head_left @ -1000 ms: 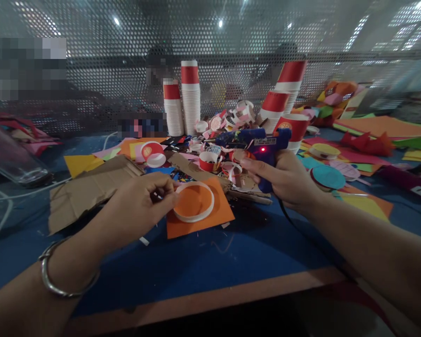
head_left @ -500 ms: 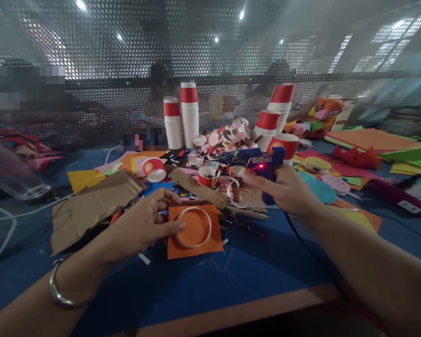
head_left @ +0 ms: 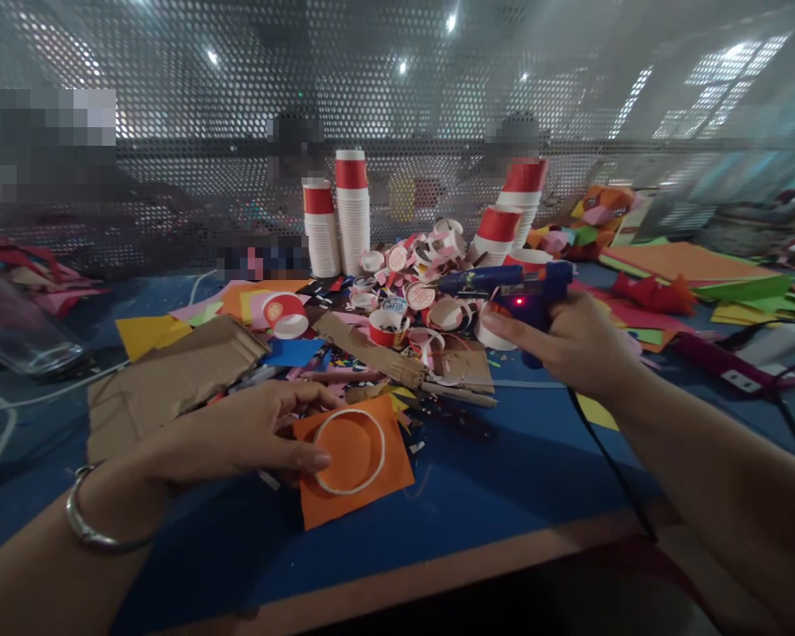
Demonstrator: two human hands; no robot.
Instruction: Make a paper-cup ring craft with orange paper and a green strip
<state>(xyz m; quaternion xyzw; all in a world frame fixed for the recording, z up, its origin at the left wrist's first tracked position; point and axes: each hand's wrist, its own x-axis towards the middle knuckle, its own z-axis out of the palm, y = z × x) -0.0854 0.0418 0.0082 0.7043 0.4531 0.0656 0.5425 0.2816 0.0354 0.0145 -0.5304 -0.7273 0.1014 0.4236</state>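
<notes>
My left hand (head_left: 258,433) grips the left edge of an orange paper square (head_left: 396,464), thumb on top and the other fingers behind it. On this paper sits a thin white paper ring (head_left: 382,455), close to my thumb tip. A blue hot glue gun (head_left: 483,281) with a glowing red light is held in my right hand (head_left: 579,344), its nozzle pointing left over the heap of cut cups. The gun is apart from the orange paper. Its black cord hangs down to the right.
Tall stacks of paper cups (head_left: 353,216) stand at the back, before a perforated metal screen (head_left: 218,115). A heap of cut cup pieces (head_left: 424,256) fills the middle. Cardboard (head_left: 172,375) lies left, a clear jar (head_left: 23,318) farther left, and coloured paper sheets (head_left: 695,265) at right.
The orange paper with its ring has turned slightly and come nearer the table's front edge with my left hand. My right hand has moved the glue gun to the right.
</notes>
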